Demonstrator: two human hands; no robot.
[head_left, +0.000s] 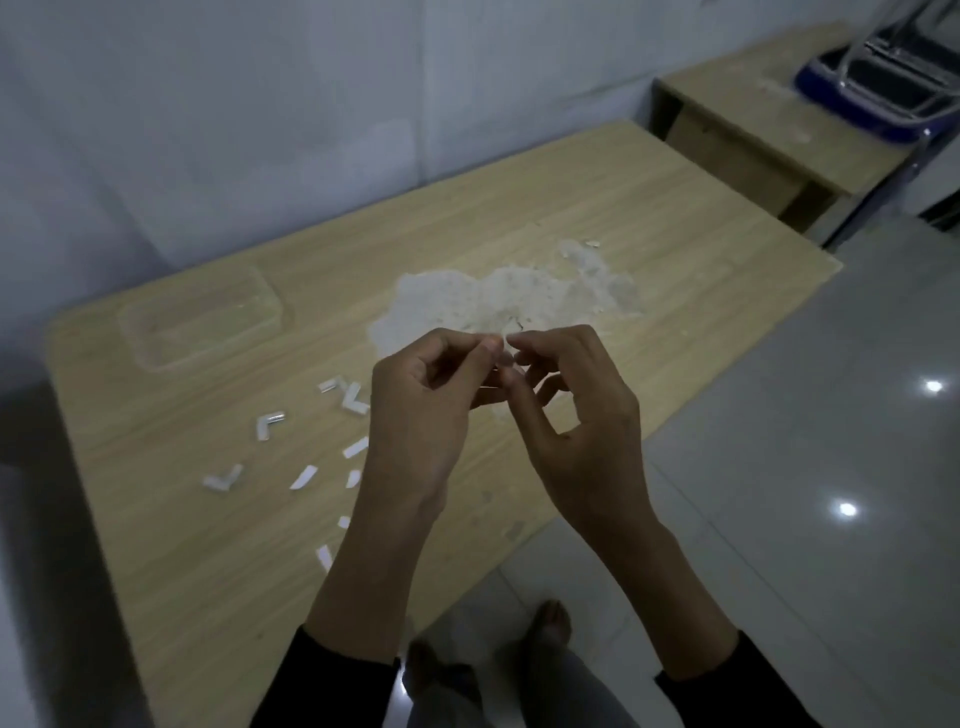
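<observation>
— What's in the grip?

— The left hand (415, 415) and right hand (576, 415) meet fingertip to fingertip at mid-frame, both pinching one small pale piece (506, 358) that is too tiny and blurred to tell its shape. It is held up over the wooden table (675, 249).

— And around it?

— A heap of whitish bits (498, 301) lies on the table just behind the fingers, which hide its near edge. Left and lower left of the hands, white L-shaped pieces (270, 422) and short strips (304, 477) lie scattered, and the left forearm covers a few.

— Any containers?

— A clear plastic tub (275, 301) sits at mid-left, well apart from the heap. What it holds, I cannot tell.
</observation>
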